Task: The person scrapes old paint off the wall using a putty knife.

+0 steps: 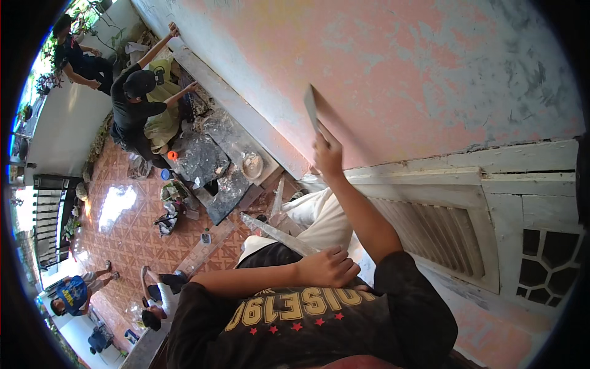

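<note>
My right hand (328, 154) grips a putty knife (311, 105), its wide flat blade up against the painted wall (378, 78). Patches of pink and pale grey mottle that wall, with dark smears towards the right. My left hand (328, 268) is curled closed in front of my belly, against my dark printed T-shirt (295, 318); I see nothing in its fingers. Below it, a whitish, paint-spotted wooden bar (279, 234) slants past my legs. Pale cloth (318, 217) lies by my knees.
A louvred wooden panel (428, 235) is below the wall at right. Beside a dusty dark board (198, 157) with a round basin (252, 165), a person in a black cap (138, 97) reaches to the wall. Several other people are around the tiled floor (133, 221), far below.
</note>
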A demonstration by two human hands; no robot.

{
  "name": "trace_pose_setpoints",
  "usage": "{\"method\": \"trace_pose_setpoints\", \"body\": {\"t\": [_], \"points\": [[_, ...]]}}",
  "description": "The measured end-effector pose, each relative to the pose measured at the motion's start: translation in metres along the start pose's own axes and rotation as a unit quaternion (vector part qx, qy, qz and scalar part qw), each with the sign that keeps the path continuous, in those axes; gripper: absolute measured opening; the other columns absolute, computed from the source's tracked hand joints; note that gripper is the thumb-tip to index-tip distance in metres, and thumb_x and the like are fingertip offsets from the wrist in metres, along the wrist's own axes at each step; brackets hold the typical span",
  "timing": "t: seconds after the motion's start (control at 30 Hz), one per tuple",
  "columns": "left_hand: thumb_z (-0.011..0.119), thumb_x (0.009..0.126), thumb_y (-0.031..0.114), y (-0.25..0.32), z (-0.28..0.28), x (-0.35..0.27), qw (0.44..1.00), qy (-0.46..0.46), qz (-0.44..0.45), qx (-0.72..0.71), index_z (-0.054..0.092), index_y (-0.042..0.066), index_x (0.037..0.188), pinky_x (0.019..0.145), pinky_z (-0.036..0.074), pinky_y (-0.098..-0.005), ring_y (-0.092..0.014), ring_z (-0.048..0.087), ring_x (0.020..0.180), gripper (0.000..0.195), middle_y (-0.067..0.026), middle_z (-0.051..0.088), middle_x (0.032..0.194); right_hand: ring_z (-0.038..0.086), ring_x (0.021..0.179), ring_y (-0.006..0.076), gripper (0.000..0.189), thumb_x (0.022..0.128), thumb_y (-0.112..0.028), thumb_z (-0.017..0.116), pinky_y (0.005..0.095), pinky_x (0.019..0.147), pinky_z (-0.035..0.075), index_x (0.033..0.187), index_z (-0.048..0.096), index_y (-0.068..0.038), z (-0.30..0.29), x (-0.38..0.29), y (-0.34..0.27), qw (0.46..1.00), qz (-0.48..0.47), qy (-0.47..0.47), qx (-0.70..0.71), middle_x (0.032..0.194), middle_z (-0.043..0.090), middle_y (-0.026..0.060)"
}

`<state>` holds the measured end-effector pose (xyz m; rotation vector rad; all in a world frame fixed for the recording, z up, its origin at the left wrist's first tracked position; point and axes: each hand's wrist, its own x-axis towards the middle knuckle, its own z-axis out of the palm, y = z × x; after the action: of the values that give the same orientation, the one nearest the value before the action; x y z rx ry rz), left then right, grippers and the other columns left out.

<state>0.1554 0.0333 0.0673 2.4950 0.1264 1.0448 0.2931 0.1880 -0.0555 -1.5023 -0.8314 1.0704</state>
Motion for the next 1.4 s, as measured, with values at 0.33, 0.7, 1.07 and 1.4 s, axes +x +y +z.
{"method": "trace_pose_setpoints", "body": {"t": [0.33,0.7,1.07,1.4], "points": [[0.055,0.092,0.047,-0.003,0.003,0.005,0.999,0.023,0.028,-0.009,0.051,0.008,0.065,0.053,0.039,-0.0282,-0.015,0.049,0.051,0.048,0.0004,0.046,0.055,0.032,0.042,0.0009,0.039,0.1,-0.017,0.047,0.0191,0.034,0.022,0.138,0.049,-0.01,-0.098,-0.114,-0.006,0.99,0.094,0.1,0.023,0.068,0.047,-0.0033],[0.06,0.089,0.041,0.002,0.003,0.0,1.0,-0.011,0.014,0.013,0.051,0.008,0.069,0.053,0.039,-0.0276,-0.015,0.05,0.056,0.04,-0.0001,0.046,0.06,0.051,0.05,0.0122,0.032,0.093,-0.017,0.055,0.027,0.039,0.038,0.122,0.063,-0.008,0.012,0.039,0.002,0.999,-0.026,-0.007,-0.028,0.067,0.059,0.0046],[0.062,0.087,0.039,0.0,-0.005,0.004,1.0,-0.015,-0.016,-0.012,0.053,0.006,0.069,0.053,0.041,-0.0297,-0.018,0.051,0.058,0.039,-0.0029,0.048,0.063,0.041,0.047,0.0071,0.044,0.089,-0.017,0.062,0.0246,0.04,0.035,0.132,0.049,-0.015,0.07,0.003,-0.011,0.98,0.016,-0.179,-0.082,0.077,0.052,0.0036],[0.066,0.079,0.04,0.013,0.0,0.004,0.998,0.031,-0.04,-0.029,0.058,0.008,0.07,0.051,0.04,-0.0304,-0.018,0.049,0.053,0.034,-0.0014,0.049,0.058,0.041,0.049,0.0068,0.046,0.089,-0.009,0.055,0.0227,0.039,0.033,0.133,0.045,-0.009,-0.154,-0.175,0.022,0.949,0.304,-0.084,0.013,0.074,0.044,0.0001]]}}
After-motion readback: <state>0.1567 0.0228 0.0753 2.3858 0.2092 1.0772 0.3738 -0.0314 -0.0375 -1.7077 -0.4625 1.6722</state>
